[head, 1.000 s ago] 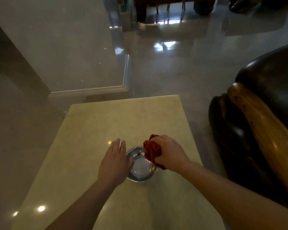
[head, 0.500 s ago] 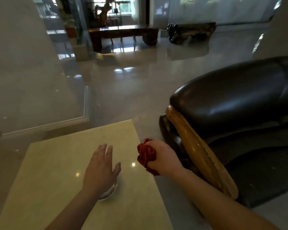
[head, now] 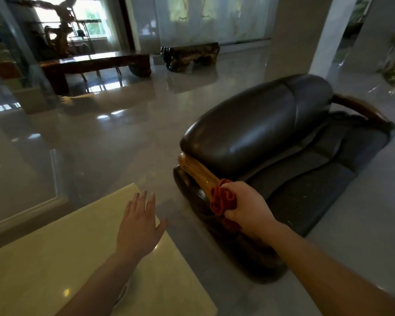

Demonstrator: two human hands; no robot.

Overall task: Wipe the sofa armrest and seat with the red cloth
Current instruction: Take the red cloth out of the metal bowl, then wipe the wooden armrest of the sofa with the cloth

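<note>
Sofa point(head: 271, 133) w/ wooden armrest point(head: 197, 173) on glossy floor point(head: 135, 124).

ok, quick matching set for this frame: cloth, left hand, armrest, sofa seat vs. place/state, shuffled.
Things:
1. cloth
2. left hand
3. armrest
4. seat

Places/states:
A. open, flat over the yellow table
B. bunched in the right hand
C. dark, nothing on it
D. tan wood, cloth at its near end

Pairs: 1-B, 2-A, 3-D, 4-C
</note>
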